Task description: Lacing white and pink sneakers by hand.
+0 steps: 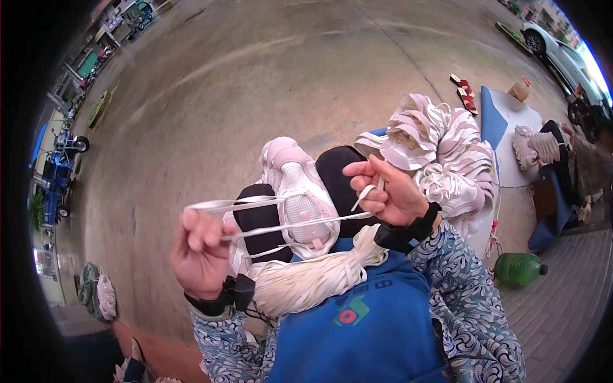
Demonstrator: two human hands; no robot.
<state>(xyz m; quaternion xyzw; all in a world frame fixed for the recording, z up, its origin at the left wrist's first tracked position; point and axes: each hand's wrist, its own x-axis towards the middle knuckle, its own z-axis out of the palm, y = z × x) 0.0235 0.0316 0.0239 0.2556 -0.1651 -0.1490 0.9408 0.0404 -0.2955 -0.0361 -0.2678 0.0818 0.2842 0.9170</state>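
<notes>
Landmark: pink-and-white shoe (297, 175), lay between my dark-clad knees (258, 207).
Lace (290, 227): white; one strand stretched over the shoe from left to right, others led from its left edge to my left hand.
Left hand (203, 246): left of the shoe, fingers curled nearly closed on the lace; fingertips blurred.
Right hand (391, 193): right of the shoe, fingers half bent, a short length of lace pinched among them.
Lace bundle (313, 281): cream-white, just nearer me than the shoe, upon my blue apron (389, 325).
Shoe pile (450, 150): pink and white, right of the shoe.
Bottle (518, 269): green, well right of the shoe.
</notes>
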